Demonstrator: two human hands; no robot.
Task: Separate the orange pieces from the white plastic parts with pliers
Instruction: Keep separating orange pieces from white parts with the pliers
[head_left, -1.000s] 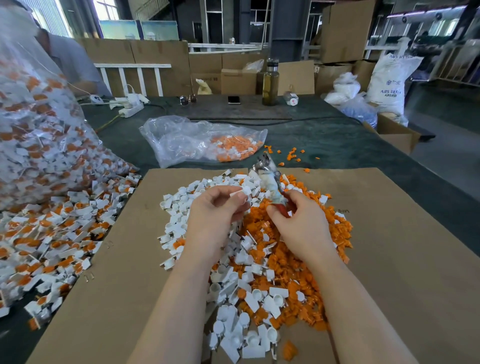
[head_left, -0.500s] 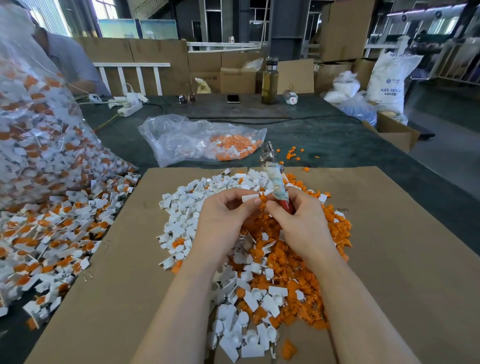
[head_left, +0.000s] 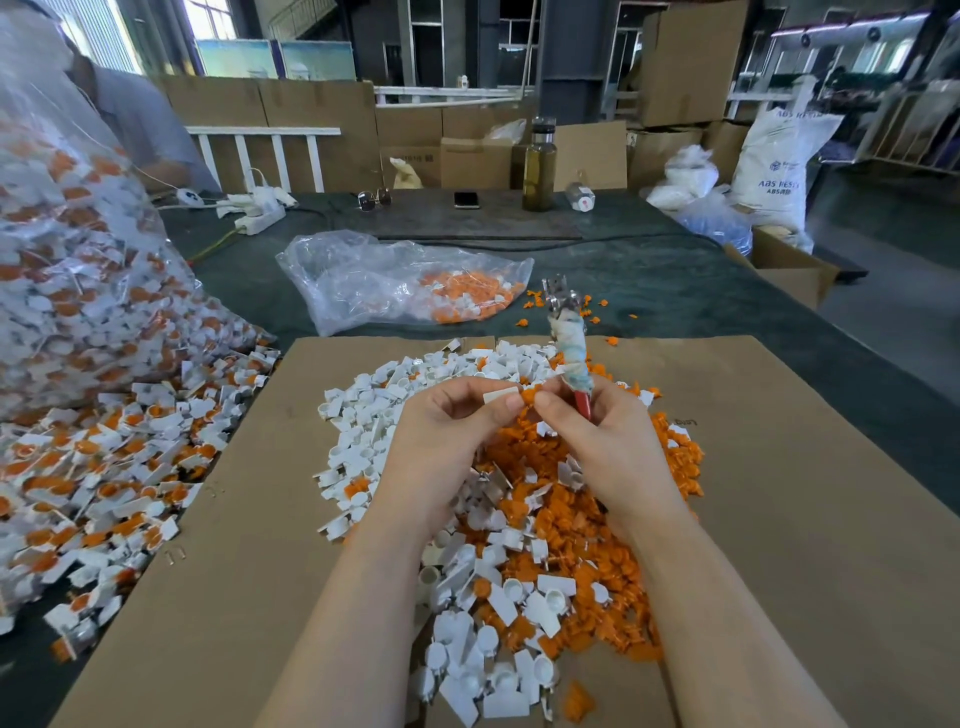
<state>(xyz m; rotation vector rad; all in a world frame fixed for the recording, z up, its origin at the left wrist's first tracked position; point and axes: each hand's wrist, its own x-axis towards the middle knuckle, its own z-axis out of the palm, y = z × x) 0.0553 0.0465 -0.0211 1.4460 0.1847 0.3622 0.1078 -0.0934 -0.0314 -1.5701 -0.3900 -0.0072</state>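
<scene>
Two hands (head_left: 447, 431), one pliers (head_left: 569, 338), two plastic bags (head_left: 363, 280), one bottle (head_left: 538, 171)

"ABS RESIN" partly legible in blue print on the white sack (head_left: 779, 166) at far right.

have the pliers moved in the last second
Yes. The pliers swung upright; their head now sits past the cardboard sheet's far edge, over the green table.

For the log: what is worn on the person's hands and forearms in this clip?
Nothing. The left hand and right hand are bare, without gloves, rings or a watch. Both forearms are uncovered down to the frame's bottom edge; no sleeve shows.
</scene>
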